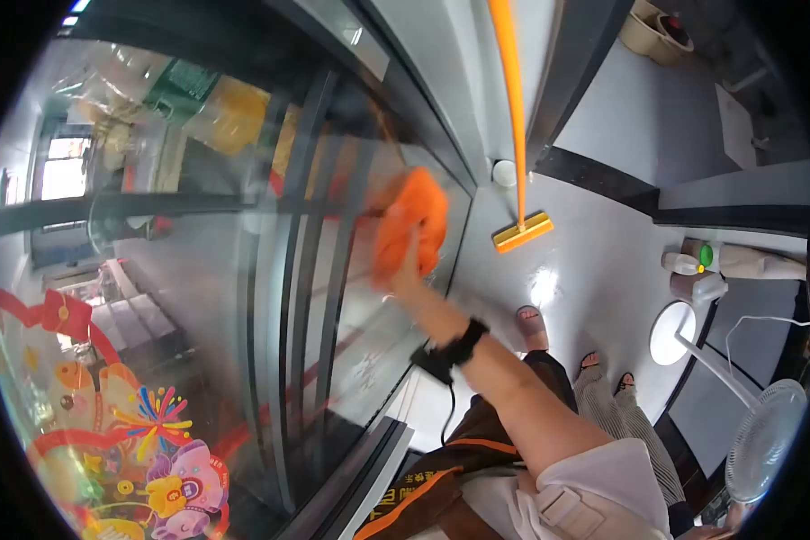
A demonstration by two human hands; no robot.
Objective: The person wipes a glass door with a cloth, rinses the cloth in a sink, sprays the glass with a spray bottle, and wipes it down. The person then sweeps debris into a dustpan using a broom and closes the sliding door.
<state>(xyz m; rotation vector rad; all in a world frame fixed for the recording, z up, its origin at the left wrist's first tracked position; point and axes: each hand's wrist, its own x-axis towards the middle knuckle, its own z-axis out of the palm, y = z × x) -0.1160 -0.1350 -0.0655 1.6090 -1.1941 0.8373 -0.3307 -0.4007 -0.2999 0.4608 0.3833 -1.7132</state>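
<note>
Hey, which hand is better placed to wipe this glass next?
Your right hand, probably: it holds the cloth at the glass, arm outstretched. Your left hand is out of view, so its reach is unclear.

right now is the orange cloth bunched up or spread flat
Bunched up: the orange cloth is a thick, rumpled wad at the right hand, though blur softens its edges.

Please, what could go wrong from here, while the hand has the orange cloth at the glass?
The cord below the black wristband might snag if the right hand reaches farther. A sideways step could knock the orange-handled floor tool. Another person's feet are nearby, so stepping back might cause a bump.
</note>
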